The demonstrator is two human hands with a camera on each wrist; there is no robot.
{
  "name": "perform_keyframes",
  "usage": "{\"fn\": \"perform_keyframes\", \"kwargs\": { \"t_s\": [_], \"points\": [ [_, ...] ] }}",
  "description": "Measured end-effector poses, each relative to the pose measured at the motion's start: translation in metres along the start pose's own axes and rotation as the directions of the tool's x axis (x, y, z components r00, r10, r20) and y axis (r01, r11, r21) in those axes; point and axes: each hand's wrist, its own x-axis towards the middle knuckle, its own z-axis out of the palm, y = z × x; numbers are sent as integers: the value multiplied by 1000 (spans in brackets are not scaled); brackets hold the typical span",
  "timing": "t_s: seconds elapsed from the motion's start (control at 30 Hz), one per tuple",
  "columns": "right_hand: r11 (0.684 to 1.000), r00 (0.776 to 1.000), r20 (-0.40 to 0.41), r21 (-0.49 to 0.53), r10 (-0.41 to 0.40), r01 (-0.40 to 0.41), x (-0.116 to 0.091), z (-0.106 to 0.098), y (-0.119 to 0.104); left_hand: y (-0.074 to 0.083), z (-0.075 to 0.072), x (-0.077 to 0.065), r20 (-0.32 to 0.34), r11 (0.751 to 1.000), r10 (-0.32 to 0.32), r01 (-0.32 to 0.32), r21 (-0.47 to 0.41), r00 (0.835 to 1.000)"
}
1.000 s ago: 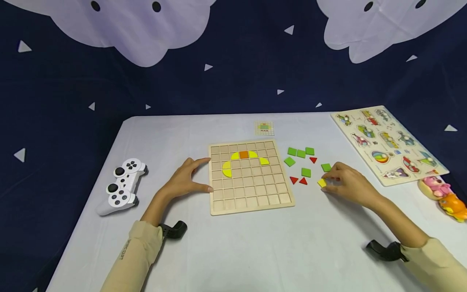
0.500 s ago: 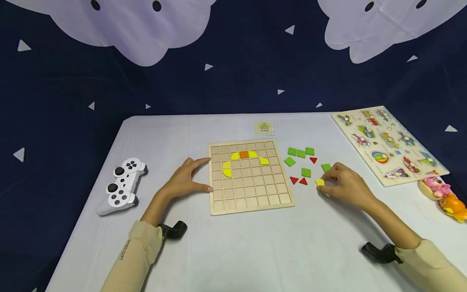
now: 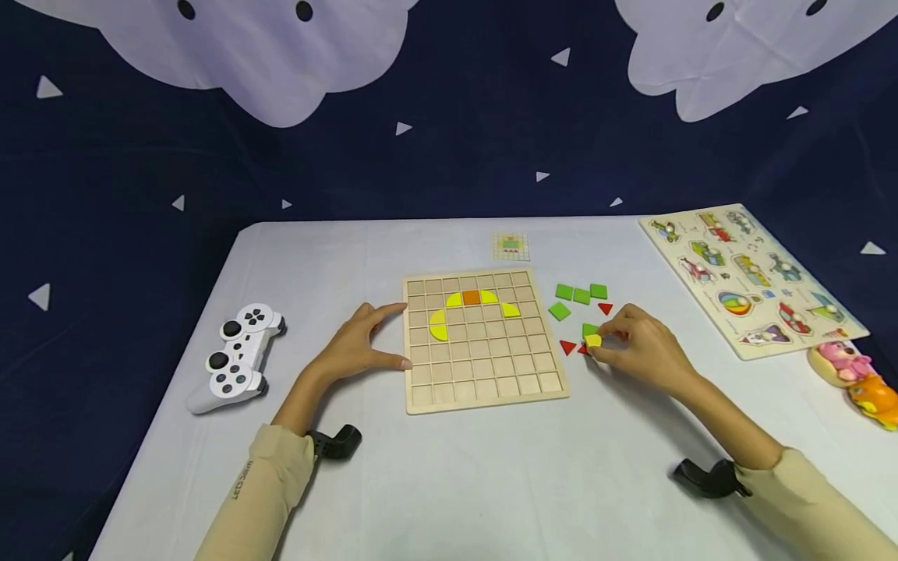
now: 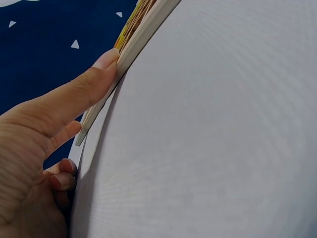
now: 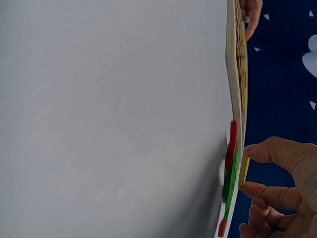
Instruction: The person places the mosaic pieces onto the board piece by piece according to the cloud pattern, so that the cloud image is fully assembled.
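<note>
So the right hand [image 3: 648, 347] had a yellow piece [image 3: 593, 340] pinched between thumb and finger, over the loose green squares [image 3: 563, 291] and red triangles [image 3: 567, 347] just right of the wooden board [image 3: 484, 366]. The left hand [image 3: 354, 343] was open, thumb and forefinger spread and touching the board's left edge. Board sat mid-tabletop [image 3: 421, 483], an orange square [image 3: 471, 298] and some yellow curved pieces [image 3: 438, 326] on its grid. Little pattern card [image 3: 510, 246] was just behind it.

The wooden grid board [image 3: 484, 366] lies flat, a few of its cells filled, the left hand [image 3: 358, 343] touching its left edge; right of the board, the right hand [image 3: 647, 349] pinches a yellow piece [image 3: 592, 340].
</note>
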Motion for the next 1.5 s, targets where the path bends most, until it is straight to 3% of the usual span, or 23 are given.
{"fn": "perform_keyframes", "kwargs": {
  "t_s": [0.33,0.67,1.5],
  "points": [
    [999,998,58,37,-16,14,16,12,-24,0,0,0,4,1000,4,-4,-7,1000],
    [999,997,70,4,-42,42,30,22,-42,0,1,0,0,1000,3,-3,-2,1000],
    [999,994,110,51,-24,19,53,47,-71,0,-1,0,4,1000,16,-16,6,1000]
  ]
}}
